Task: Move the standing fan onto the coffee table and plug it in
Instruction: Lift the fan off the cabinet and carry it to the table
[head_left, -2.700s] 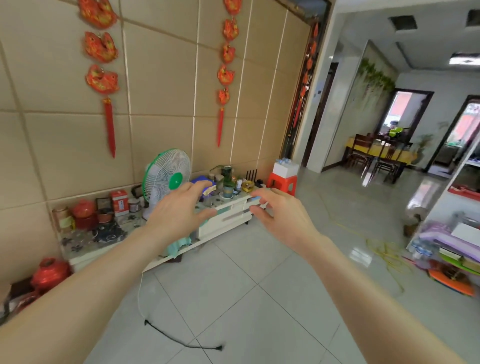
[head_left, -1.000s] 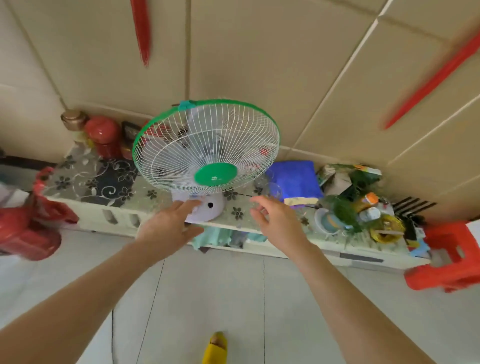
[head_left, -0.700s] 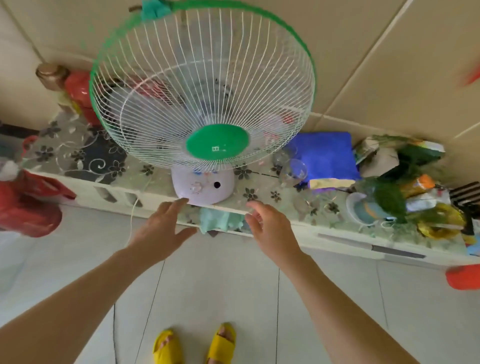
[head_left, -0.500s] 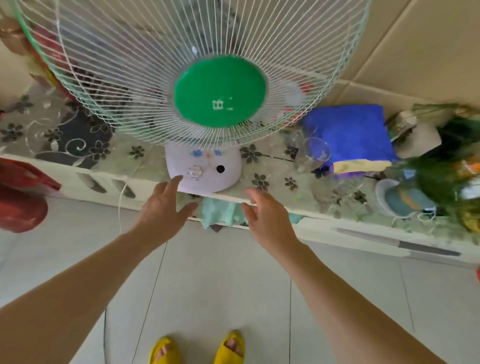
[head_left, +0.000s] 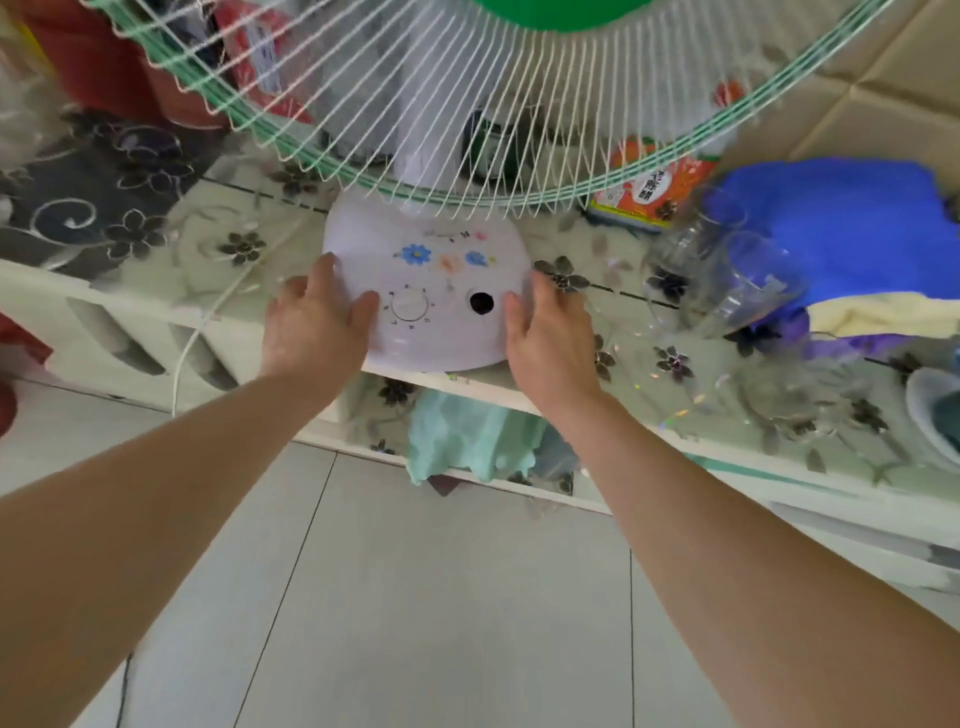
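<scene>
Fan (head_left: 423, 291) stands on low white cabinet (head_left: 119, 317), on its floral plastic cover, near front edge; base overhangs edge slightly. Only base, short neck and lower arc of green-rimmed wire grille (head_left: 467, 104) in frame.

Left hand (head_left: 317, 317): fingers spread, palm on left flank of domed base, thumb lying toward dial (head_left: 409, 305). Right hand (head_left: 550, 332): fingers spread, cupped on right flank. Both touch plastic; neither looks curled under rim, so contact only, no real clamp yet. Base sits squarely btwn the two palms, grille directly above and fwd of wrists.

Handling, est.: hollow plastic base, rigid, smooth and glossy, so prob. slippery under flat palms. Overall light but top-heavy w/ motor and grille high; likely to tip when lifted. Grille wires thin, would bend; poor hold. Best purchase: fingers under base rim both sides, or one hand on neck.

White cord (head_left: 208, 322) runs off left side down over cabinet front; could snag. Clear glass pitcher (head_left: 727, 280) just right of base; fragile, close to right elbow path.
</scene>
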